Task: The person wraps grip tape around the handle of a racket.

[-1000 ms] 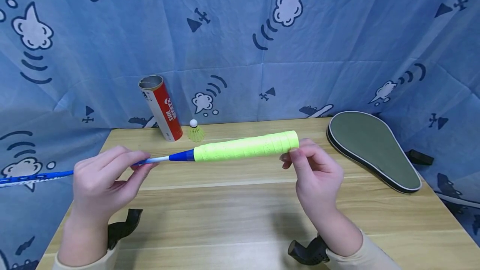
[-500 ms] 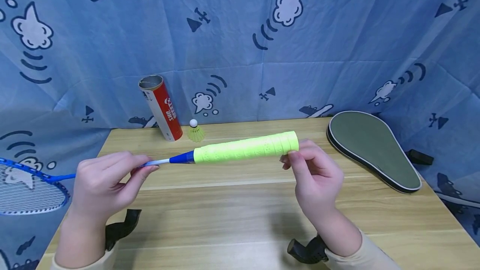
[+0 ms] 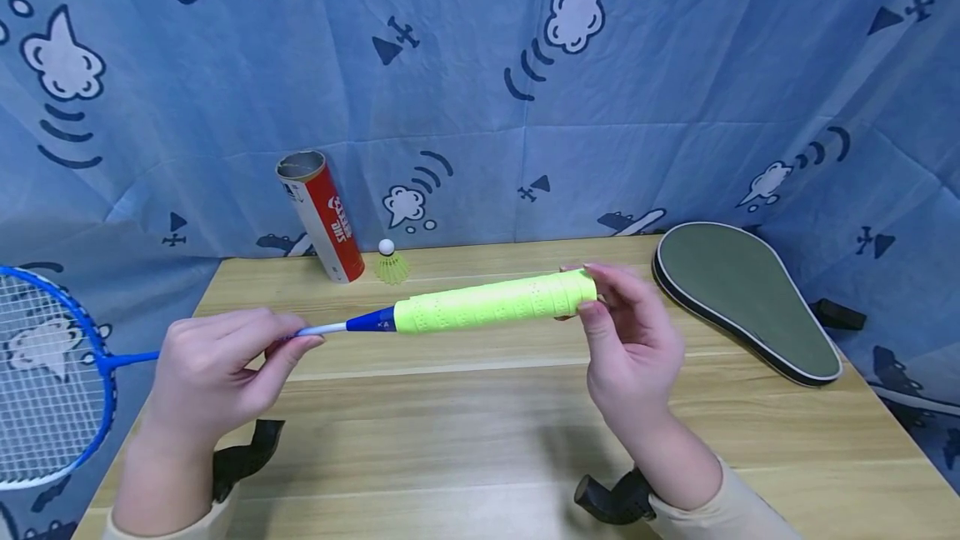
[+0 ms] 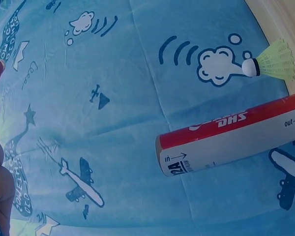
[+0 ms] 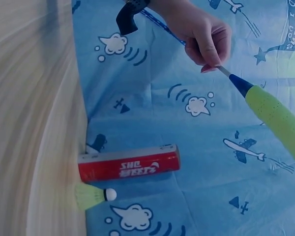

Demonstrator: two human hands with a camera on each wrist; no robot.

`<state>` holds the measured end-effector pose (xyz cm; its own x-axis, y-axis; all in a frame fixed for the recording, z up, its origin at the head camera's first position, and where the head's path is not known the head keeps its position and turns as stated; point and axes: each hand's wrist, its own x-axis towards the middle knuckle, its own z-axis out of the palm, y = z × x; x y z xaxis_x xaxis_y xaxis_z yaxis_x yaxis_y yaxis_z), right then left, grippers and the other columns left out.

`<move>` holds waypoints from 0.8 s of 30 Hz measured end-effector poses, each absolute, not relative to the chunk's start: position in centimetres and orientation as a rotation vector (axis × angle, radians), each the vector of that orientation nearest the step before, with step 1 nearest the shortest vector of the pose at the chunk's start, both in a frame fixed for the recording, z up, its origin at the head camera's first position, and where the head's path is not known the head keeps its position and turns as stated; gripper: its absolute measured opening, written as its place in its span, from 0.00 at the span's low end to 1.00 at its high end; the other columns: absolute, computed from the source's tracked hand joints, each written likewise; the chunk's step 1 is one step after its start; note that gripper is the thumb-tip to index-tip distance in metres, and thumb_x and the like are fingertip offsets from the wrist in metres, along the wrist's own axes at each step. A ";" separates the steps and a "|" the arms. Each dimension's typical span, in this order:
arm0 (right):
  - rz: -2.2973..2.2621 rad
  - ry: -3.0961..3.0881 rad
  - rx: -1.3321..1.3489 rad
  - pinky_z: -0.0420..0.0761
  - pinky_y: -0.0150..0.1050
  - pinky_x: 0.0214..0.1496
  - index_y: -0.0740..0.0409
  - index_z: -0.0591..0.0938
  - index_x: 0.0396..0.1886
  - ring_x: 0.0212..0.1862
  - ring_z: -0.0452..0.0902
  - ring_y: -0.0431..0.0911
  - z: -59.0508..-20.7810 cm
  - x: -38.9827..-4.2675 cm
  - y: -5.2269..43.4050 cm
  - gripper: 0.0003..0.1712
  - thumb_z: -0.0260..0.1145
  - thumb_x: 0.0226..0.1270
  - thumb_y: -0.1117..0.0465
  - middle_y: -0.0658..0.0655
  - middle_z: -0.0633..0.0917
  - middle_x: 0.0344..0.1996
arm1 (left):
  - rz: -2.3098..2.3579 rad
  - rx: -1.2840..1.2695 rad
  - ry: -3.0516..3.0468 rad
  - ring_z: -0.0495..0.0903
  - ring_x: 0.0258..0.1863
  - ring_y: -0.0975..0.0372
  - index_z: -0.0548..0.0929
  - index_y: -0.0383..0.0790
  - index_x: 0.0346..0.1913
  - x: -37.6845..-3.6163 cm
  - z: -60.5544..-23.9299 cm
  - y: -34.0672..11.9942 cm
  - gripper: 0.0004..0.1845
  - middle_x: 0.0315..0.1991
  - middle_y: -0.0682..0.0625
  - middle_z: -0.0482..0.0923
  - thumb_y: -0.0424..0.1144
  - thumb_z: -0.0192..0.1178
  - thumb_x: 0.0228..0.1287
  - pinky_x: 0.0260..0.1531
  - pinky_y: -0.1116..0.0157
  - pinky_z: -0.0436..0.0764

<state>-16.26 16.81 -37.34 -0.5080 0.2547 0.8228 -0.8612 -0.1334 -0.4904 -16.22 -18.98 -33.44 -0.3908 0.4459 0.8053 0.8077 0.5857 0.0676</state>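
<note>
A blue badminton racket with a yellow-green wrapped handle is held level above the wooden table. My left hand pinches its thin shaft just past the blue cone; the right wrist view shows the same left hand on the shaft. My right hand grips the butt end of the handle, thumb in front and fingers curled behind. The strung racket head hangs past the table's left edge.
A red shuttlecock tube stands at the back left with a yellow-green shuttlecock beside it. A dark paddle case lies at the right. A blue printed cloth hangs behind.
The racket has turned about its shaft: the head was edge-on a second ago and now faces me flat. My right fingers have shifted further over the handle's end.
</note>
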 end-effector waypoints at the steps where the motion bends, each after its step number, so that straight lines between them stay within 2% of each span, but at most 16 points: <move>1: 1.740 -1.330 0.715 0.86 0.33 0.46 0.87 0.76 0.51 0.47 0.88 0.50 -37.4 -16.2 16.7 0.21 0.70 0.68 0.72 0.64 0.88 0.46 | -0.583 -0.992 -2.049 0.72 0.14 0.70 0.90 0.41 0.31 -16.2 -33.5 -19.0 0.24 0.24 0.53 0.86 0.57 0.59 0.75 0.17 0.79 0.68; 6: 1.728 -1.363 0.701 0.84 0.34 0.53 0.87 0.75 0.50 0.51 0.86 0.51 -37.2 -16.4 16.9 0.20 0.69 0.68 0.73 0.63 0.87 0.47 | -0.541 -0.961 -2.069 0.70 0.14 0.70 0.90 0.42 0.32 -16.1 -33.5 -18.6 0.24 0.24 0.55 0.85 0.58 0.58 0.75 0.17 0.80 0.65; 12: 1.818 -1.432 0.745 0.81 0.38 0.59 0.86 0.75 0.51 0.56 0.82 0.55 -37.2 -17.2 18.5 0.15 0.57 0.65 0.86 0.65 0.85 0.50 | -0.524 -0.933 -2.124 0.66 0.15 0.72 0.90 0.44 0.33 -17.3 -33.7 -17.3 0.26 0.24 0.58 0.83 0.62 0.56 0.75 0.17 0.79 0.63; 15: 1.859 -1.435 0.750 0.82 0.38 0.57 0.85 0.75 0.47 0.54 0.82 0.55 -37.7 -17.4 19.4 0.14 0.53 0.61 0.88 0.65 0.85 0.48 | -0.520 -0.955 -2.118 0.69 0.16 0.71 0.89 0.45 0.33 -18.0 -33.9 -16.7 0.25 0.24 0.58 0.82 0.60 0.55 0.76 0.17 0.78 0.64; 19: 1.885 -1.451 0.783 0.84 0.35 0.49 0.82 0.75 0.40 0.49 0.86 0.54 -38.0 -17.3 20.6 0.08 0.52 0.63 0.86 0.65 0.86 0.44 | -0.540 -0.980 -2.104 0.73 0.20 0.69 0.90 0.45 0.34 -18.2 -34.2 -16.2 0.23 0.25 0.58 0.82 0.56 0.55 0.77 0.18 0.75 0.68; 24: 1.800 -1.755 0.816 0.83 0.31 0.42 0.79 0.79 0.42 0.43 0.86 0.46 -37.3 -17.0 22.5 0.09 0.53 0.68 0.84 0.60 0.89 0.40 | -0.589 -1.004 -2.174 0.77 0.23 0.67 0.91 0.47 0.37 -17.9 -35.0 -15.5 0.23 0.30 0.57 0.85 0.58 0.55 0.77 0.21 0.73 0.74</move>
<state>-16.95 22.48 -37.30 -0.6992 -0.0595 0.7124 -0.7107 -0.0503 -0.7017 -17.93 -15.50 -34.98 -0.4851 0.4898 0.7244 0.7885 0.6032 0.1201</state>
